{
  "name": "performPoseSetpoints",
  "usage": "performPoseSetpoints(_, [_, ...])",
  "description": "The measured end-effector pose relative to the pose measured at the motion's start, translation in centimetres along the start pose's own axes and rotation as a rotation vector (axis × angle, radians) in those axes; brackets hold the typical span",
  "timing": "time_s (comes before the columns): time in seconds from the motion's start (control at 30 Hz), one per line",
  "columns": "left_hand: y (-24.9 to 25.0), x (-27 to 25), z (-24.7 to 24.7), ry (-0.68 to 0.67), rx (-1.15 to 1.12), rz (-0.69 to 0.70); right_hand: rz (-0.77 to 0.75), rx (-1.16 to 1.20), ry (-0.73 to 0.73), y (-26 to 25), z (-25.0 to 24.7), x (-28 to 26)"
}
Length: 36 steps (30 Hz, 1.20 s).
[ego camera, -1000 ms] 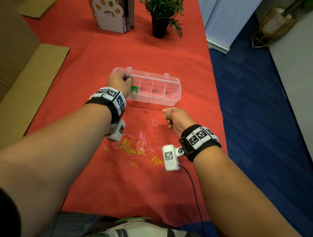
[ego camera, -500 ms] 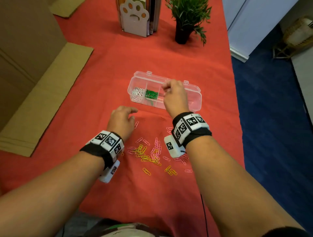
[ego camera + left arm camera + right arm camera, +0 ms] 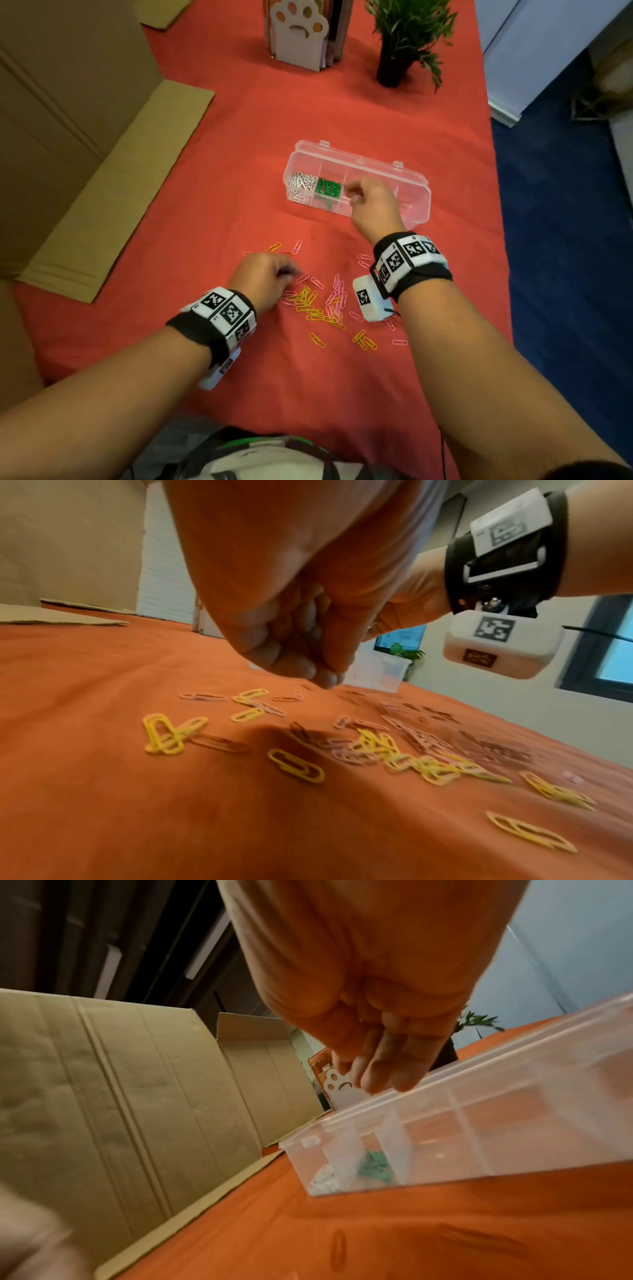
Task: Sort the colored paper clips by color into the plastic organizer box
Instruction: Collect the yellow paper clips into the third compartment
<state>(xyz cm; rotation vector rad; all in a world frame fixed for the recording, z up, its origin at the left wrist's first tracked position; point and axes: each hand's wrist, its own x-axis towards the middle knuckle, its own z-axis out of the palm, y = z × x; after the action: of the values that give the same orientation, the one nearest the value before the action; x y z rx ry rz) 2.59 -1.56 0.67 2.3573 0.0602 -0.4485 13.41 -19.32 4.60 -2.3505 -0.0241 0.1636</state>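
Observation:
The clear plastic organizer box (image 3: 416,192) lies open on the red cloth, with white clips (image 3: 301,183) in its leftmost compartment and green clips (image 3: 328,187) in the one beside it. My right hand (image 3: 354,193) hovers over the box just right of the green clips. Its fingers (image 3: 387,1069) hang fairly straight above the rim (image 3: 445,1093), and nothing shows in them. My left hand (image 3: 291,272) is low over the loose pile of yellow clips (image 3: 310,301) and pink clips (image 3: 337,291). Its fingertips (image 3: 325,679) are bunched just above the cloth, with no clip visible between them.
A flat cardboard sheet (image 3: 113,192) and a tall cardboard box (image 3: 51,102) lie along the left. A paw-shaped bookend (image 3: 301,31) and a potted plant (image 3: 397,44) stand at the back. The table's right edge (image 3: 496,205) drops to blue floor.
My left hand left the box and came down onto the clip pile. My right hand moved from the pile up over the box, and its fingers have loosened there.

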Motion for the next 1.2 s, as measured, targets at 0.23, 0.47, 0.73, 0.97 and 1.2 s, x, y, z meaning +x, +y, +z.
performPoseSetpoints(0.23, [1.3,-2.3,2.7,-0.185,0.180,0.070,0.015,-0.248,-0.181,5.6,-0.9,-9.2])
performPoseSetpoints(0.47, [1.8,-3.5,5.2,-0.338,0.400,0.247,0.015,-0.362,-0.290,10.0,0.9,-17.2])
performPoseSetpoints(0.73, [2.2,-4.3,6.7,-0.335,0.577,0.380,-0.152,-0.632,-0.213,9.5,3.6,-19.8])
performPoseSetpoints(0.97, [2.0,-4.7,7.4,-0.321,0.718,0.441,-0.150,-0.613,-0.261,9.1,3.6,-19.8])
performPoseSetpoints(1.2, [1.6,-4.7,7.3,-0.344,0.796,0.425,0.469,0.398,-0.311,10.0,2.0,-17.3])
